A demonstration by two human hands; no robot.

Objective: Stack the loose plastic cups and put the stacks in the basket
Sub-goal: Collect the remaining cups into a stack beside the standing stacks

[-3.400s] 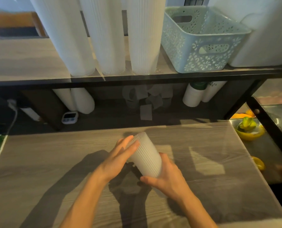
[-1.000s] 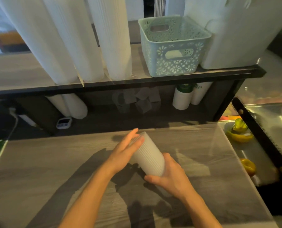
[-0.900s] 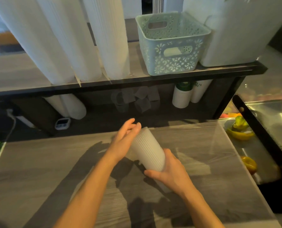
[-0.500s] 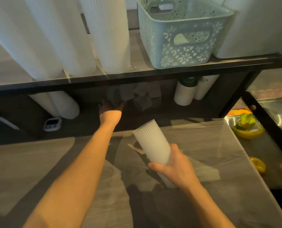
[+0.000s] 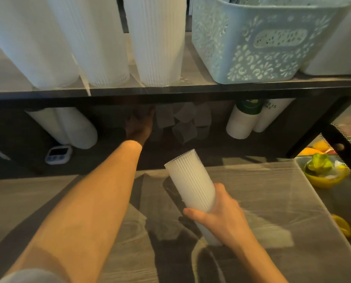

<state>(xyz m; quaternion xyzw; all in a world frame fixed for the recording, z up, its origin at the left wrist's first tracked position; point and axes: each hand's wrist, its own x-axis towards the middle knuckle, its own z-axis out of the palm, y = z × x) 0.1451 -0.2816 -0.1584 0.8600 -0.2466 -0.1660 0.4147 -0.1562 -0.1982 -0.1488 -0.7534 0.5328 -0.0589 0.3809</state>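
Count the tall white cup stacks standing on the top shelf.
3. Left stack, middle stack and right stack stand side by side, left of the basket. Their tops are cut off, and more may stand out of view.

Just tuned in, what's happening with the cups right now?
The right hand holds a short cup stack, tilted, above the counter. The left hand is under the shelf at the loose cups; shadow hides whether it grips one. The basket sits on the shelf, beside three tall stacks.
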